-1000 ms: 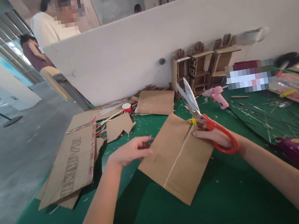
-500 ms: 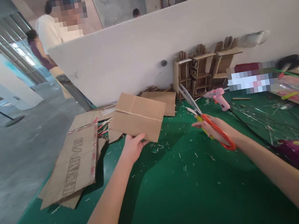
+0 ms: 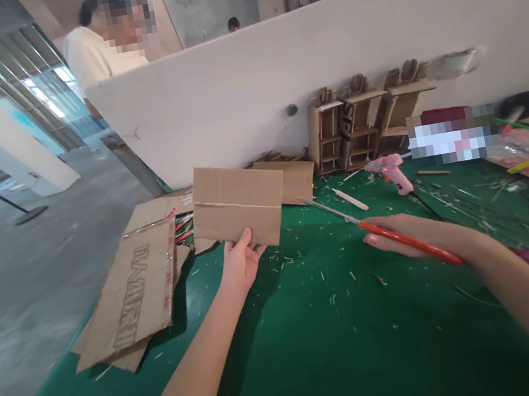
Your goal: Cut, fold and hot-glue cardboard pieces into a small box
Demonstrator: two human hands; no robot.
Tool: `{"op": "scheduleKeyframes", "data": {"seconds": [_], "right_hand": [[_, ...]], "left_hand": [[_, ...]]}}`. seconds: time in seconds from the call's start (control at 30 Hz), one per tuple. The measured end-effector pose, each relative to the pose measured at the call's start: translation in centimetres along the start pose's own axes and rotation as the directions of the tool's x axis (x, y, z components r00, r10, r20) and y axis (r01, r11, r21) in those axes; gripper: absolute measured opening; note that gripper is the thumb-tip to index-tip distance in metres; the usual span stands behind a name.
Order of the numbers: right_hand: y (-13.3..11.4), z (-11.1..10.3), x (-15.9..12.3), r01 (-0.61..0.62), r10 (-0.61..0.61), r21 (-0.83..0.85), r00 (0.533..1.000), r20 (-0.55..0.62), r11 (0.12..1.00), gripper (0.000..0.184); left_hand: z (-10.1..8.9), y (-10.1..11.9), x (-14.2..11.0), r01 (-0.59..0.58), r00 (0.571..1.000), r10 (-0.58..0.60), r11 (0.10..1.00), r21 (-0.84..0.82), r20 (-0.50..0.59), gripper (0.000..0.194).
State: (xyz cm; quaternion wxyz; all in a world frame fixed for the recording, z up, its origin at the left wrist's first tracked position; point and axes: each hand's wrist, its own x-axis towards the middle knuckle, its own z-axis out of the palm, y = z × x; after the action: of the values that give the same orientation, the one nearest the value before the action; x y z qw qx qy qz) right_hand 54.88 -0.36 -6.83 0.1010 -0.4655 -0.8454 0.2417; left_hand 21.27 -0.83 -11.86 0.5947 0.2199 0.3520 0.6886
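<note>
The left hand (image 3: 241,266) pinches a cardboard sheet (image 3: 242,185) at its lower edge, thumb in front, and holds it above the green table (image 3: 320,351). The sheet is in one piece. A pale line crosses it, and no cut along this line is visible. The right hand (image 3: 416,226) is closed around the orange-handled scissors (image 3: 393,237), which are apart from the sheet. Outlined characters on the large cardboard piece (image 3: 123,296) are unreadable; dark letters on a cardboard frame (image 3: 347,120) perhaps read "SP".

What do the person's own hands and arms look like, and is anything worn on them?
The left hand and right hand wear no gloves. The left forearm and right forearm show no sleeves, watch or bracelet. No ring or marking can be made out.
</note>
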Motion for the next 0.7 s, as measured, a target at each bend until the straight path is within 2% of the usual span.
{"op": "scheduleKeyframes", "data": {"seconds": [0.1, 0.2, 0.4, 0.7], "right_hand": [[-0.5, 0.4, 0.5, -0.031, 0.032, -0.011, 0.997, 0.076, 0.999, 0.053], [-0.8, 0.7, 1.0, -0.035, 0.037, -0.028, 0.994, 0.102, 0.999, 0.058], [-0.4, 1.0, 1.3, -0.012, 0.018, -0.055, 0.994, 0.104, 0.998, 0.063], [-1.5, 1.3, 1.6, -0.005, 0.011, -0.054, 0.994, 0.108, 0.999, 0.067]], "left_hand": [[0.4, -0.4, -0.4, 0.012, 0.999, -0.014, 0.999, 0.034, 0.044, 0.034], [0.7, -0.9, -0.8, 0.013, 0.996, -0.017, 0.999, 0.053, 0.083, 0.034], [1.0, -1.2, -1.0, -0.006, 0.997, 0.002, 0.999, 0.052, 0.076, 0.038], [1.7, -1.9, -1.9, 0.037, 0.995, -0.041, 0.998, 0.041, 0.096, 0.036]]}}
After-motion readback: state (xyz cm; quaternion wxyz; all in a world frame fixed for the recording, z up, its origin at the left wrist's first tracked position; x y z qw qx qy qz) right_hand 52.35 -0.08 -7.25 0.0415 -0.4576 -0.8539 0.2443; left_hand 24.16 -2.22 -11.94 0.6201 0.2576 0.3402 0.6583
